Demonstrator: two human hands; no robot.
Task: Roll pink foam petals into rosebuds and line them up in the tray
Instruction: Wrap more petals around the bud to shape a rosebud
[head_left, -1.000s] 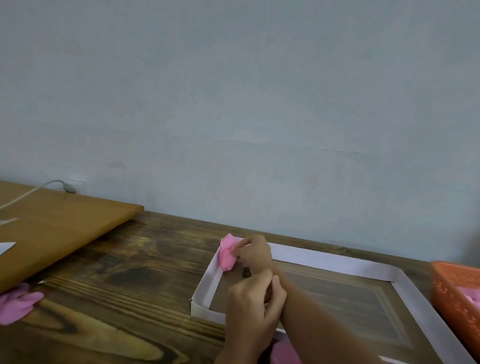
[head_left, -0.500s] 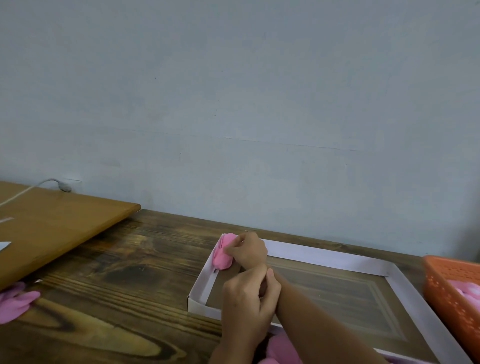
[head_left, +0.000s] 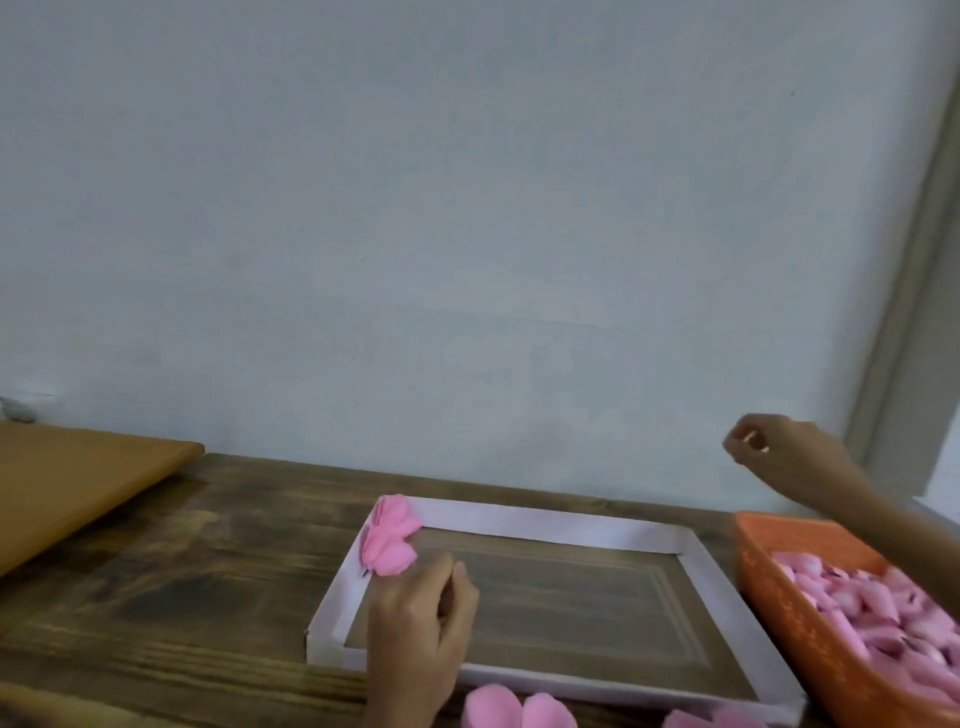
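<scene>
Wall (head_left: 467, 208): plain pale surface filling the upper two thirds of the frame.
Table (head_left: 156, 597): dark wood across the bottom of the frame; carries everything listed below.
Tray (head_left: 545, 522): flat, white-rimmed, lower centre. Nearly all of its floor is bare.
Board (head_left: 78, 478): light brown, at the left edge of the frame. Not in use.
Basket (head_left: 789, 597): orange, lower right, just beside the tray's right rim.
Stock (head_left: 872, 608): unrolled pink petals heaped in the basket; a large supply.
Left hand (head_left: 421, 629): lower centre, over the tray's left end, just below the rosebud. Fingers loosely curled, nothing seen in them. Contact with the rosebud cannot be told.
Right hand (head_left: 779, 452): raised at the right of the frame, above the basket. Fingers curled with thumb near fingertip. Blurred, so it is unclear whether it pinches anything; nothing pink shows in it.
Loose petals (head_left: 519, 709): a few at the bottom edge of the frame, below the tray's near rim.
Rosebud (head_left: 392, 540): pink rolled foam in the tray's upper-left corner, against the rim. It cannot be told whether this is one bud or two touching.
Done: the first position of the row is filled, in the corner.
Left: the rest of the row, and likely further rows. Judged from the full basket, the task is at an early stage.
Next step (judgement): take a fresh petal from the basket.
</scene>
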